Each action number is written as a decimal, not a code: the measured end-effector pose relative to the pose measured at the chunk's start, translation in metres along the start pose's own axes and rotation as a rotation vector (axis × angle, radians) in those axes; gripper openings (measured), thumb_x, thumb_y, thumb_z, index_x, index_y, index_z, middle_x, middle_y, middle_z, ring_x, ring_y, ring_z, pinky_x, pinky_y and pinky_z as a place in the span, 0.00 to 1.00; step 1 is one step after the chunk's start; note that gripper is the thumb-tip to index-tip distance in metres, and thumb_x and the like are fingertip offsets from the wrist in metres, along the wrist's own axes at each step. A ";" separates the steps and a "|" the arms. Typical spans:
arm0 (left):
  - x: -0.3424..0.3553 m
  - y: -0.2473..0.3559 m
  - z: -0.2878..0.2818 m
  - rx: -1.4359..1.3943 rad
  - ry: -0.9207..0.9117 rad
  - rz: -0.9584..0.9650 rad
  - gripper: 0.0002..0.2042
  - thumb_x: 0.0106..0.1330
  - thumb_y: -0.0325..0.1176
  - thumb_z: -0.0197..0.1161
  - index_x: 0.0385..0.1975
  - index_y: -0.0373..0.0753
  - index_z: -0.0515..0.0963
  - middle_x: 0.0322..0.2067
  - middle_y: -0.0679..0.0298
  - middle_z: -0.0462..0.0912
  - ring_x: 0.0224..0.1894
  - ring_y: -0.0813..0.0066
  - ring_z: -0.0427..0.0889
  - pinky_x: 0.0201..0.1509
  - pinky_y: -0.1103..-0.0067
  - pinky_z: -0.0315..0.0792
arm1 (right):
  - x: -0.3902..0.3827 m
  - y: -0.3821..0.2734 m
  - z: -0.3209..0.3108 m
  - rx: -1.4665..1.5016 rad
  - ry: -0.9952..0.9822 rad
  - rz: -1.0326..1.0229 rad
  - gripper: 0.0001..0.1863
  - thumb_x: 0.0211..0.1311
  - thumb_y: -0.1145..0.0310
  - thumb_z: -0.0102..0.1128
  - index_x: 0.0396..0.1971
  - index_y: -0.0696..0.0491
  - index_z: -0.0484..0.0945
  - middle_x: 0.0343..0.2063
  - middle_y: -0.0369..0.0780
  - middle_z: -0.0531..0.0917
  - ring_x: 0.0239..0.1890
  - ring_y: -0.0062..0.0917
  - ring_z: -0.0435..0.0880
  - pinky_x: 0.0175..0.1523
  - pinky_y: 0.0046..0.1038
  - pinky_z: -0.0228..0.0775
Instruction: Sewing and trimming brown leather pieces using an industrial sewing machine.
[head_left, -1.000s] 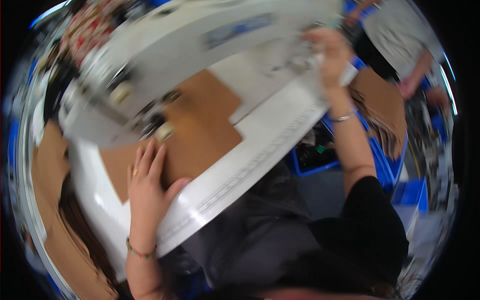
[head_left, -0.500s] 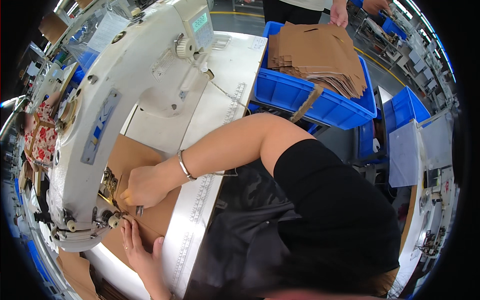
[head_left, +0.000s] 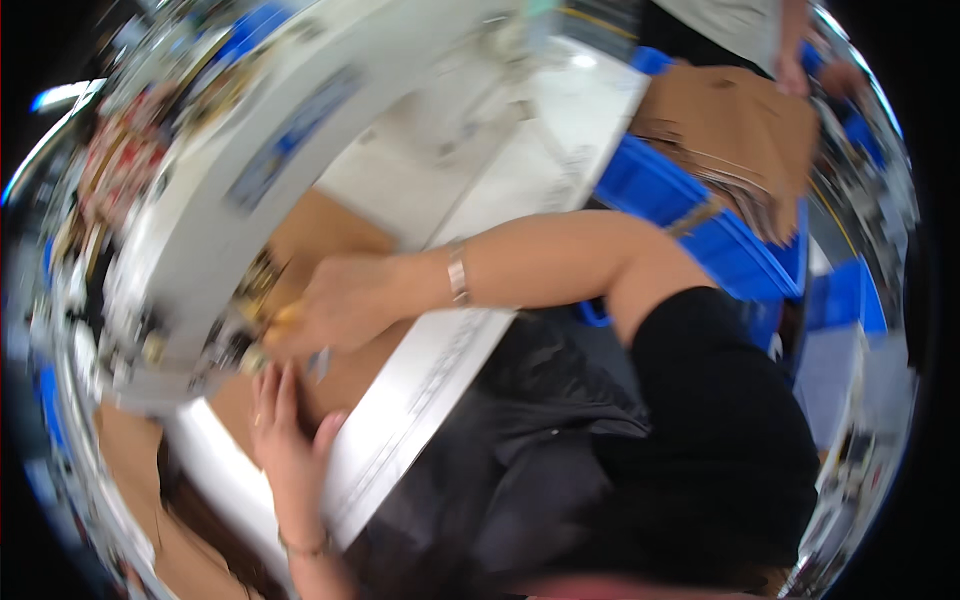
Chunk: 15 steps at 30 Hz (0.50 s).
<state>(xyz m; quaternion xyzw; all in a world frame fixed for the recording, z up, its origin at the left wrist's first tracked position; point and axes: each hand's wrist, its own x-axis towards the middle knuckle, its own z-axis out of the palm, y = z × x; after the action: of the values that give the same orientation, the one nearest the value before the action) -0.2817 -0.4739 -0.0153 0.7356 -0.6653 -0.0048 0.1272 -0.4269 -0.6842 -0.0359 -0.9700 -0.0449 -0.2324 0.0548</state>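
Observation:
A flat brown panel [head_left: 325,230] lies on the white bed of a sewing machine [head_left: 205,265], under its head. My right hand [head_left: 345,300] is curled close beside the needle area, over the panel. Small metal thread snips [head_left: 320,364] stick out below its palm; blur hides their exact shape. Fingertips of this hand are partly hidden by the machine parts. My left hand [head_left: 285,425] rests on the near part of the panel, fingers stretched toward the machine and thumb apart. It grips nothing.
At the right, a blue bin [head_left: 690,215] holds a stack of brown panels [head_left: 745,120]; another person's hand [head_left: 791,78] is beside it. A ruler strip runs along the white table [head_left: 405,410]. More brown material [head_left: 135,480] hangs at the lower left.
The whole view has swung and blurred, so machine and bin sit farther right in it. Both hands keep about the same places on the panel, the right one still closed.

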 end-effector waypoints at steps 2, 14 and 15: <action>0.009 0.003 0.008 0.002 -0.001 0.031 0.41 0.56 0.57 0.72 0.66 0.38 0.73 0.65 0.47 0.73 0.70 0.43 0.67 0.72 0.57 0.62 | -0.013 0.005 0.008 -0.079 0.040 0.018 0.21 0.60 0.63 0.60 0.55 0.42 0.75 0.39 0.35 0.86 0.30 0.30 0.89 0.29 0.34 0.79; -0.003 -0.001 0.005 0.110 -0.003 -0.025 0.45 0.55 0.68 0.66 0.67 0.41 0.72 0.69 0.53 0.69 0.72 0.46 0.66 0.68 0.45 0.64 | -0.006 -0.005 0.006 -0.065 -0.017 0.023 0.13 0.58 0.60 0.68 0.40 0.48 0.80 0.30 0.32 0.82 0.23 0.30 0.85 0.22 0.34 0.71; -0.003 -0.001 0.005 0.111 -0.002 -0.028 0.45 0.55 0.68 0.66 0.67 0.41 0.72 0.69 0.53 0.69 0.72 0.46 0.66 0.68 0.45 0.64 | -0.006 -0.004 0.005 -0.064 -0.016 0.020 0.13 0.58 0.60 0.68 0.40 0.48 0.80 0.30 0.32 0.82 0.23 0.30 0.85 0.22 0.34 0.71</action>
<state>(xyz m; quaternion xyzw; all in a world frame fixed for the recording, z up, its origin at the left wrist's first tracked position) -0.2820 -0.4719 -0.0208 0.7507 -0.6545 0.0298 0.0853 -0.4306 -0.6803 -0.0432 -0.9736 -0.0282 -0.2253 0.0257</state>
